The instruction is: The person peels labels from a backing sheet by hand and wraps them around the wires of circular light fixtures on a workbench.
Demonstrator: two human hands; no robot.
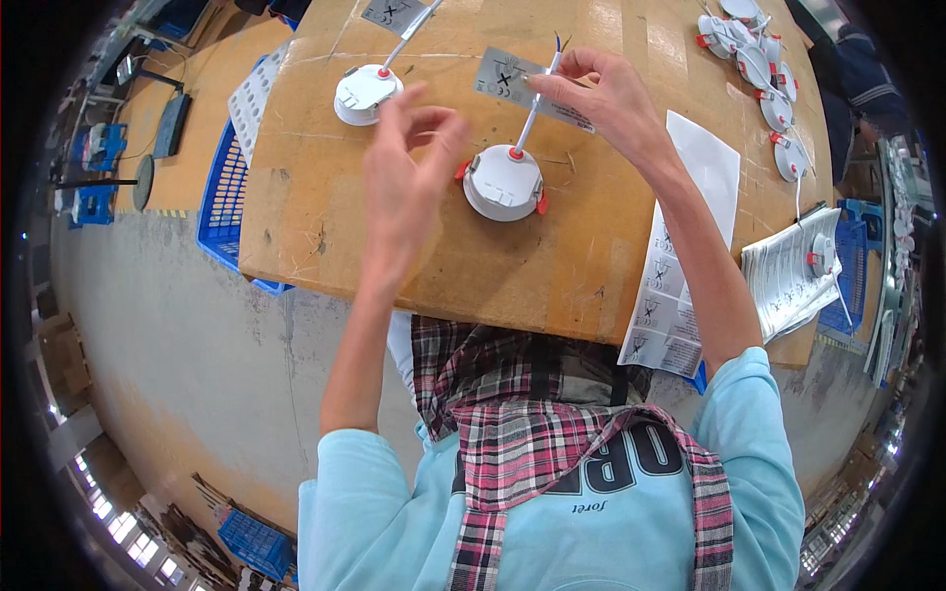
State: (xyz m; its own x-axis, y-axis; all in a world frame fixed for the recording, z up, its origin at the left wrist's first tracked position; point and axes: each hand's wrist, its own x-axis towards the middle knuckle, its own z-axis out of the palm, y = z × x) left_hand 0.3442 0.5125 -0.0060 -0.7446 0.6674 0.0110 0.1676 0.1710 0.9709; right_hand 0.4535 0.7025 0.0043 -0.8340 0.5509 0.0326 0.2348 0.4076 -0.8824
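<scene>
A round white downlight (pixel 501 183) with red clips lies on the table in front of me, its white cable (pixel 528 126) standing up from a red grommet. Around the upper cable sits a silver printed label (pixel 503 79), spread to both sides. My right hand (pixel 601 98) is closed in a pinch on this label where it meets the cable. Bare wire ends show just above. My left hand (pixel 409 177) hovers left of the downlight, slightly blurred, fingers half curled and apart, holding nothing I can see. Behind it lies another white downlight (pixel 365 96), its cable also bearing a silver label (pixel 394 14).
A sheet of silver labels (pixel 680 276) lies under my right forearm, overhanging the front edge. Farther right are a stack of printed papers (pixel 788 276) with a small white lamp on top, and several more downlights (pixel 754 67). A blue crate (pixel 223 197) stands beyond the table's left edge.
</scene>
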